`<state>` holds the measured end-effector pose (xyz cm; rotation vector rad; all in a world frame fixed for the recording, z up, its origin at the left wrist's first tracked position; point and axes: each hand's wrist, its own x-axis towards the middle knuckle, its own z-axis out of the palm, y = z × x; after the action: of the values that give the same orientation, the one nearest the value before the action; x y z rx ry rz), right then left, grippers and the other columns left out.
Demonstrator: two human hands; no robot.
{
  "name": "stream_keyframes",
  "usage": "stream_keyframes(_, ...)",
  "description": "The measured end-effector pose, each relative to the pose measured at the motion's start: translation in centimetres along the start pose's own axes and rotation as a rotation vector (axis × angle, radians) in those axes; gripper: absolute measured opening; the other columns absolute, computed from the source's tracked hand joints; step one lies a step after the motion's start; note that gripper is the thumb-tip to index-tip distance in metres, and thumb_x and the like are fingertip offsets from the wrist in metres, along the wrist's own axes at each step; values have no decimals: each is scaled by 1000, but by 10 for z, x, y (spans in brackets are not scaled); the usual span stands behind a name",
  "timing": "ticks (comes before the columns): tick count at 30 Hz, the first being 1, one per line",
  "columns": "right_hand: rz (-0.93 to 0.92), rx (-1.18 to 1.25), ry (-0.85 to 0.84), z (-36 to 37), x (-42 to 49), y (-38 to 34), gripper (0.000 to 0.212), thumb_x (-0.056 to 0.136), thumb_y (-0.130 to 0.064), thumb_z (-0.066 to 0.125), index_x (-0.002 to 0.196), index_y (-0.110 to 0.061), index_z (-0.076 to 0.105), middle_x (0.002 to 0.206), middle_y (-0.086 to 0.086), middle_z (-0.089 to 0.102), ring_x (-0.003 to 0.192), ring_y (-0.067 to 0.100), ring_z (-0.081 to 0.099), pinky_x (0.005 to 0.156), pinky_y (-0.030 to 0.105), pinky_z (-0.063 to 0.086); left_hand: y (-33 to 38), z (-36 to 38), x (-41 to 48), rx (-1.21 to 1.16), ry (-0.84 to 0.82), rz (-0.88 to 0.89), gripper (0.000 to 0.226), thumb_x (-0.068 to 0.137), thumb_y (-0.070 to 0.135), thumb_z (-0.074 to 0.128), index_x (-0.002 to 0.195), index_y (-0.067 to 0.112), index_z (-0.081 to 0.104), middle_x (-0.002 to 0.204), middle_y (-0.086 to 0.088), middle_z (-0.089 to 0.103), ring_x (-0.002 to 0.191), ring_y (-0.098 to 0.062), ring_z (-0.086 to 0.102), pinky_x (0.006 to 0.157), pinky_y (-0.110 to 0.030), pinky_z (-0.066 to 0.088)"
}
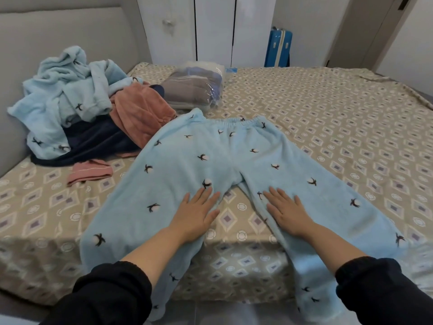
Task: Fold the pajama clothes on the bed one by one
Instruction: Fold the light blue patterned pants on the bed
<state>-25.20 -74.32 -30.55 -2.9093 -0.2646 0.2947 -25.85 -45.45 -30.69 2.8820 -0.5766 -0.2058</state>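
Both hands, left hand [196,215] and right hand [287,211], lie flat, fingers straight, on blue pajama pants [222,158]

Bedroom in soft, even light.
A bed with a beige sheet patterned in diamonds and rings [328,109] fills most of the room, with its grey padded headboard [58,31] on the left. Past the far edge stands a glossy white wardrobe [213,26] with dark gaps between its doors. A bright blue hard-shell suitcase [278,49] stands upright beside the wardrobe, against a pale grey wall [309,24]. A grey-brown door [365,29] is at far right.
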Motion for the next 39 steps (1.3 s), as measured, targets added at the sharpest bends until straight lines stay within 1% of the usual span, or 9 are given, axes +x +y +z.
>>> stream_keyframes(5,120,-96,26,0,36,3,58,101,-51,12,154,-31,-1,161,-4,-13,147,14,-14,116,48,-10,7,-1,45,-33,47,-112,57,103,49,12,154,29,-2,162,5,-9,148,-13,-15,119,-43,-9)
stream_keyframes(12,295,-143,156,-12,93,30,63,100,-52,12,154,-23,2,161,2,-9,148,19,-11,118,49,-5,3,7,109,-9,172,-160,89,73,60,-20,154,31,1,163,4,-6,149,-17,-11,118,-43,-6)
stream_keyframes(17,412,-52,248,-38,159,69,79,95,-59,32,153,-13,5,161,9,-1,148,26,-1,117,53,3,-11,5,156,60,189,-120,89,72,58,-22,154,35,4,163,4,-2,149,-17,-7,118,-45,-6)
stream_keyframes(20,500,61,311,-51,196,86,84,92,-63,37,152,-9,13,157,14,19,145,31,17,116,51,11,-18,5,182,87,190,-73,87,74,57,-21,154,33,2,163,2,-3,149,-16,-8,117,-42,-10)
stream_keyframes(25,552,271,312,-69,248,94,54,92,-52,48,123,-7,52,121,16,59,109,35,55,93,43,43,-25,8,200,52,227,-8,79,78,57,-13,154,35,0,163,3,-4,149,-13,-9,117,-39,-11)
stream_keyframes(30,456,-35,568,-86,271,113,25,99,-26,42,114,-6,45,102,20,63,91,39,60,69,38,40,-26,6,205,13,263,18,77,79,56,-8,153,36,-3,161,9,-11,147,-9,-17,117,-35,-14)
stream_keyframes(35,586,-117,409,-71,286,112,37,97,-20,43,130,-5,40,128,18,52,115,36,50,89,42,43,-25,5,207,32,246,-2,83,75,55,-11,154,34,5,162,8,-5,148,-9,-13,118,-35,-14)
stream_keyframes(37,588,-162,406,-79,285,100,54,98,-32,41,143,-5,27,146,18,34,132,36,33,108,48,30,-25,5,208,34,236,-4,85,74,55,-10,154,32,6,162,7,-4,148,-9,-12,119,-35,-13)
stream_keyframes(39,398,-103,470,-87,276,81,62,98,-40,38,150,-9,19,156,16,20,142,33,21,115,50,16,-24,5,208,37,236,-8,86,74,55,-10,155,30,6,162,7,-4,148,-9,-12,119,-36,-12)
